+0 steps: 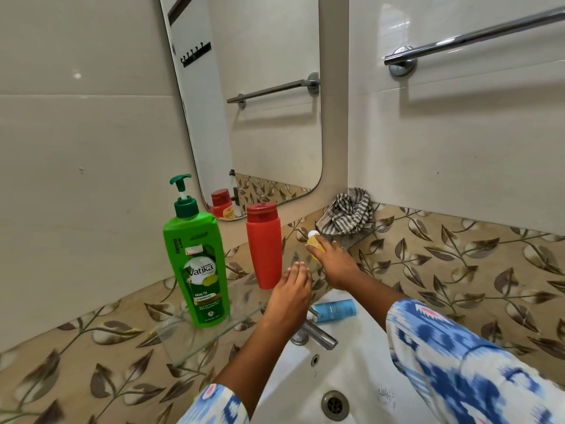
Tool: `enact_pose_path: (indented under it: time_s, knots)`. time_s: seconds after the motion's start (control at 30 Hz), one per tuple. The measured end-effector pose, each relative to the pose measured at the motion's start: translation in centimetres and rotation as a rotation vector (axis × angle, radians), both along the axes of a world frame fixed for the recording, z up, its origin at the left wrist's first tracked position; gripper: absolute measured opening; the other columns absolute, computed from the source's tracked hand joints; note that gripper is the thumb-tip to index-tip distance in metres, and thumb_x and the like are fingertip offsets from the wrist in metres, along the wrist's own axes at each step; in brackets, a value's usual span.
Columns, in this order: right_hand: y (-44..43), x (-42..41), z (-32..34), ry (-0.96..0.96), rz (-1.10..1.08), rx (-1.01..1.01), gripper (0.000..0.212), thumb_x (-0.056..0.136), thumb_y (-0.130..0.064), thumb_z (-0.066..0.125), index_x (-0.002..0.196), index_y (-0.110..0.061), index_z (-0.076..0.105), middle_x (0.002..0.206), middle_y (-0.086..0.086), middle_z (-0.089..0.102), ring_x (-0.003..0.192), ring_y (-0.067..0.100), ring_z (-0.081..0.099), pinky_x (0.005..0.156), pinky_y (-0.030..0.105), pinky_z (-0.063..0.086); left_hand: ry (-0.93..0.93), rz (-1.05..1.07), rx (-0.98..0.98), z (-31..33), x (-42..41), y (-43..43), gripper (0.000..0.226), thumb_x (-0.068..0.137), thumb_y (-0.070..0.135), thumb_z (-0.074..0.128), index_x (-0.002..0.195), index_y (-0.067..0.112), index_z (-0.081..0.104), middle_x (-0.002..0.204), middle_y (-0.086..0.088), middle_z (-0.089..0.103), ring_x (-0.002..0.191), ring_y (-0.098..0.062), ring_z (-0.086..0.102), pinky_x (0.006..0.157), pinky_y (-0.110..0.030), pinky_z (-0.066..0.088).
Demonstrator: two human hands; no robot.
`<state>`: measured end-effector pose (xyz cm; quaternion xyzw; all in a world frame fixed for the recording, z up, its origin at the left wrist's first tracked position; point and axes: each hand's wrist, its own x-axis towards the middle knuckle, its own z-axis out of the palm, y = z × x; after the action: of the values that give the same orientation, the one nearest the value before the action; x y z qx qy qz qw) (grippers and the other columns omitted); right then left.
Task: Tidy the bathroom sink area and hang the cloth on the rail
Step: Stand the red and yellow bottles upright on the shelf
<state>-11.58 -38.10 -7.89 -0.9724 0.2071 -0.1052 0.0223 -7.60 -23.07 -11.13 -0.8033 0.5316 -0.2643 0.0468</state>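
Observation:
A striped grey-and-white cloth point(347, 216) lies crumpled in the corner of the glass shelf point(195, 338). My right hand point(334, 264) grips a small yellow bottle point(315, 241) with a white cap, just in front of the cloth. My left hand point(290, 296) hovers with fingers apart beside a red bottle point(264, 244) that stands upright on the shelf, and holds nothing. A tall green pump shampoo bottle point(197, 264) stands to the left. The chrome rail point(477, 35) runs along the wall at upper right, bare.
A blue tube point(334, 310) lies on the rim of the white sink point(360, 362) behind the chrome tap point(318, 333). The drain point(334, 404) is below. A mirror point(253, 96) hangs on the tiled wall above the shelf.

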Motion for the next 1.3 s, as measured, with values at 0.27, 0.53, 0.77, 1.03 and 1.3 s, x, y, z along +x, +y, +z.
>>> enact_pose_path:
  time_s: [0.27,0.53,0.77,1.03,1.3]
  knots:
    - [-1.1,1.0,-0.9,0.077,0.014,-0.115,0.072,0.084,-0.003,0.060,0.143,-0.031,0.029,0.160,0.002,0.004,0.138,0.039,0.027,0.110,0.049,0.035,0.106,0.034,-0.009,-2.0,0.1,-0.9,0.071,0.090,0.015,0.050,0.143,-0.005,0.008,0.150,-0.027,0.021,0.139,-0.038,0.020,0.116,-0.044,0.016]
    - [-2.0,-0.8,-1.8,-0.323,0.091,-0.070,0.050,0.088,0.001,0.048,0.134,-0.019,0.047,0.145,0.005,0.045,0.115,0.031,0.051,0.091,0.039,0.048,0.177,0.042,-0.090,-2.8,-0.1,-1.4,0.075,0.086,0.018,0.056,0.143,-0.004,0.012,0.149,-0.026,0.025,0.139,-0.037,0.022,0.116,-0.043,0.016]
    - [-2.2,-1.9,-0.7,-0.517,0.180,0.119,0.044,0.087,-0.008,0.055,0.128,-0.020,0.046,0.112,0.015,0.061,0.091,0.027,0.058,0.074,0.043,0.053,0.235,0.041,-0.148,-3.1,-0.1,-1.7,0.075,0.083,0.019,0.059,0.143,-0.002,0.018,0.148,-0.023,0.030,0.138,-0.035,0.025,0.116,-0.042,0.017]
    - [-2.1,0.1,2.6,-0.549,0.259,0.200,0.032,0.090,-0.005,0.052,0.121,-0.012,0.053,0.116,0.016,0.052,0.102,0.026,0.051,0.079,0.028,0.038,0.251,0.031,-0.175,-3.2,-0.1,-1.5,0.078,0.084,0.020,0.059,0.144,0.001,0.013,0.151,-0.021,0.025,0.140,-0.033,0.020,0.116,-0.040,0.012]
    - [-2.0,2.1,5.4,-0.484,0.248,0.263,0.044,0.088,0.007,0.046,0.128,-0.012,0.049,0.130,0.016,0.051,0.118,0.031,0.047,0.096,0.039,0.041,0.258,0.019,-0.199,-3.1,-0.2,-1.4,0.075,0.086,0.017,0.055,0.145,0.002,0.011,0.152,-0.020,0.022,0.141,-0.032,0.017,0.117,-0.039,0.008]
